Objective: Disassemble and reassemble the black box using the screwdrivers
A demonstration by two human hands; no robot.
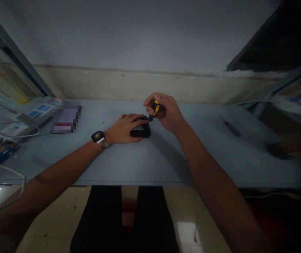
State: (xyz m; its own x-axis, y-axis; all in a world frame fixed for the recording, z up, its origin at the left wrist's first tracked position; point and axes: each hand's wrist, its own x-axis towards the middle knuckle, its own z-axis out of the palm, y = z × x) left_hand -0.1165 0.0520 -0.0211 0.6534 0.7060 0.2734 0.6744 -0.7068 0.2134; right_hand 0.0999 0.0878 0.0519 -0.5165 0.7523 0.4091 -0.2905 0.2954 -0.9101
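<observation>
A flat, smooth blue-grey tabletop [140, 165] spans the scene, with a long white power strip [25, 121] slanting across its left side. At the middle, the left hand [125, 130] lies spread over a black, rounded-cornered box [146, 133], hiding enough that its long axis cannot be told. The right hand [169, 111] has its fingers curled around a stubby black-and-yellow tool [156, 108]. This tilts, its top pointing far and right, its dark lower end near and left, at the box's far right corner; contact is unclear.
</observation>
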